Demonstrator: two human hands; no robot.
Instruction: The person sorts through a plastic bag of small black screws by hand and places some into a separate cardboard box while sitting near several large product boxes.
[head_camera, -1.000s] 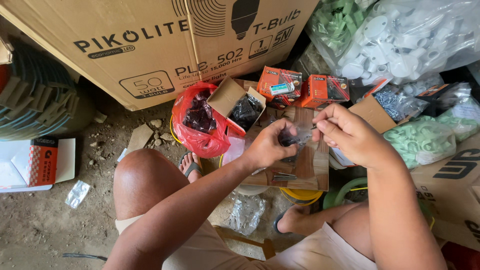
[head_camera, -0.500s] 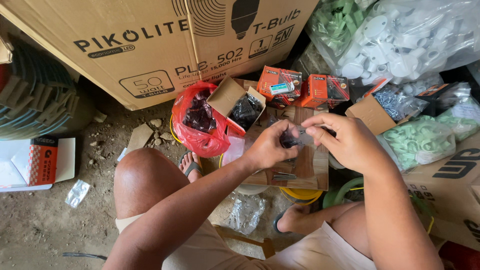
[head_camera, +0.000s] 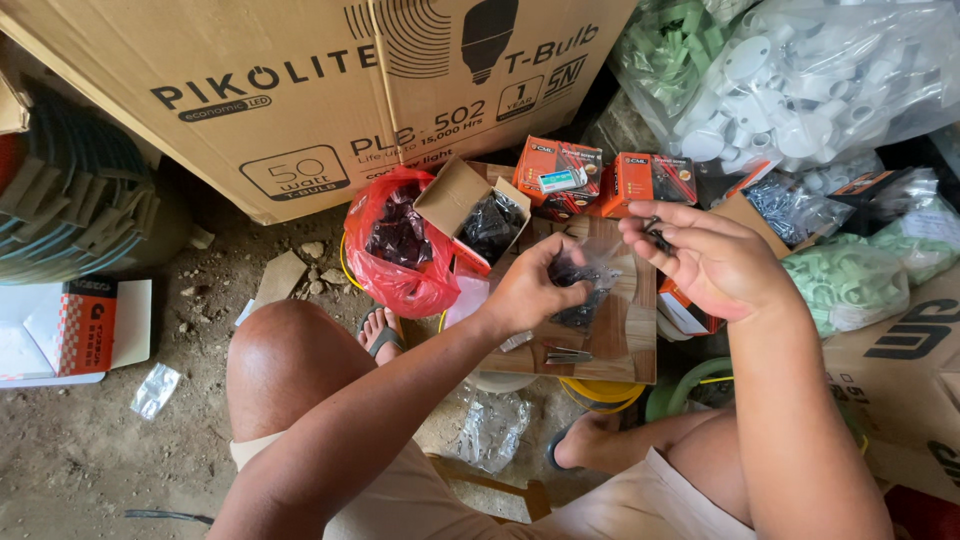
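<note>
My left hand (head_camera: 535, 290) pinches a small clear plastic bag of dark screws (head_camera: 578, 290) over a wooden board (head_camera: 630, 340). My right hand (head_camera: 710, 260) is raised just to the right of the bag, with a few dark screws (head_camera: 655, 232) held at its fingertips. A couple of loose screws (head_camera: 568, 354) lie on the board below the bag. An open small cardboard box (head_camera: 470, 205) filled with dark screws sits just beyond my left hand, beside a red plastic bag (head_camera: 400, 255).
A large brown carton (head_camera: 300, 90) stands at the back. Two orange screw boxes (head_camera: 600, 175) lie behind the board. Clear bags of white fittings (head_camera: 810, 80) and green fittings (head_camera: 850, 285) pile up on the right. A white and orange box (head_camera: 70, 325) lies on the dirt floor at left.
My right hand has pulled away from the bag to the right and slightly up, carrying screws. The left hand still grips the bag over the board.
</note>
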